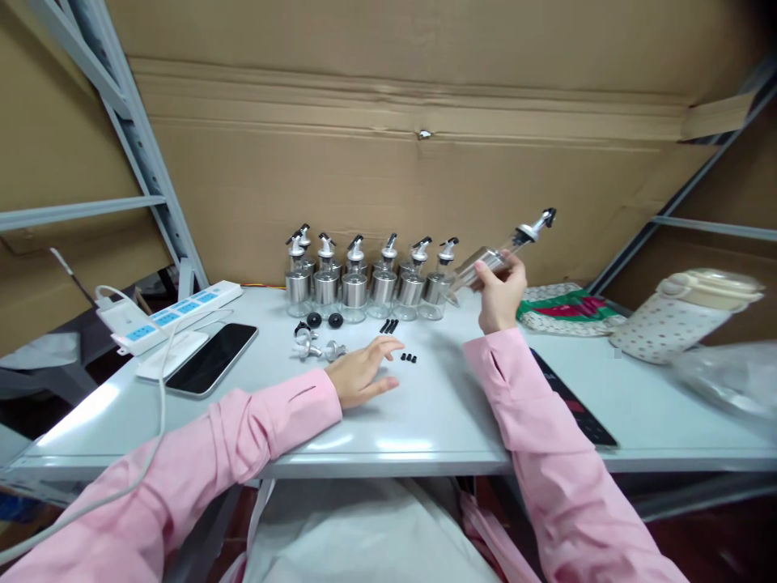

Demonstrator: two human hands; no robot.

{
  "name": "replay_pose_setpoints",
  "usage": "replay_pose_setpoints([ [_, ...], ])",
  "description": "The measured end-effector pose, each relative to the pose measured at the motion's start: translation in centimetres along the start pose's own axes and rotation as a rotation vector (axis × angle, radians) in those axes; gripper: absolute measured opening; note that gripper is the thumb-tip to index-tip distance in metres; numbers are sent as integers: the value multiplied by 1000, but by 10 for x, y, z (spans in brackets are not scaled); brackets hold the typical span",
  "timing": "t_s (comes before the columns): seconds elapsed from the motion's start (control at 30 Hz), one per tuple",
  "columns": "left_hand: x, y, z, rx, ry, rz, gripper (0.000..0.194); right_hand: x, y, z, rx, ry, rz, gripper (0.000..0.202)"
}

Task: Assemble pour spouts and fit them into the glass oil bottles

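Observation:
My right hand (503, 293) is closed around a glass and steel bottle (482, 265), tilted with its spout up to the right, above the table. My left hand (364, 372) rests low over the table with its fingers apart and nothing in it. Just beyond its fingertips lie small black pieces (409, 358) and short black tubes (389, 326). Silver spout parts (308, 346) and black round caps (335, 321) lie to its left. Behind them several similar bottles (354, 285) stand upright in rows, topped with silver and black spouts.
On the left are a phone (212, 359), a power strip (176, 314) and a white cable. To the right lie a dark flat panel (574, 397), a patterned cloth (567, 309) and a dotted flask (673, 317). A cardboard wall (388, 178) stands behind the bottles.

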State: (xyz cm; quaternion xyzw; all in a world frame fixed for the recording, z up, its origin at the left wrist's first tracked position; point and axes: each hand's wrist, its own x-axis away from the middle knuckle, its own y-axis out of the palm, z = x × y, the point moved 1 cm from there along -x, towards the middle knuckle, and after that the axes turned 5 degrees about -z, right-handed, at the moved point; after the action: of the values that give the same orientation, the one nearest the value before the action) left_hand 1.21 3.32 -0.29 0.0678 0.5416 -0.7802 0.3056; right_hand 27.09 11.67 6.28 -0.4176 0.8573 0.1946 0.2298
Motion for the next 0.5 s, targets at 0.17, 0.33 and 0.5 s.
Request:
replay_pose_setpoints([
  [0.17, 0, 0, -1, -21, -35, -34, 42, -9, -7, 23, 235, -77, -32, 59],
  [0.33, 0, -1, -1, -75, -62, -111, 42, -3, -3, 27, 320, -74, -70, 58],
  [0.5, -1, -1, 0, -95, -79, -142, 42, 7, 4, 29, 329, -54, -211, 57],
])
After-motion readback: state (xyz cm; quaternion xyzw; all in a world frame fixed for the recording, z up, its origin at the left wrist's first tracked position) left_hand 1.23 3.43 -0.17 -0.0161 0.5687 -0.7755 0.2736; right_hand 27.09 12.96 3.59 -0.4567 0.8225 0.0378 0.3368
